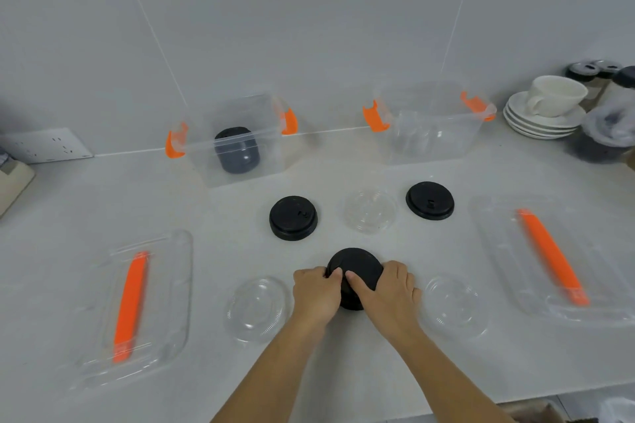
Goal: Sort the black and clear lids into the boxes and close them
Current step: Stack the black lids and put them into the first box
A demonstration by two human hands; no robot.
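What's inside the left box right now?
The left box holds black lids, apparently stacked; the count is unclear through the cloudy wall. No clear lids show there, though one could be hidden behind the stack.

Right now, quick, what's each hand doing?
Left hand: closed on the near round black plastic lid, gripping its left edge.
Right hand: closed on the same lid, gripping its right edge.
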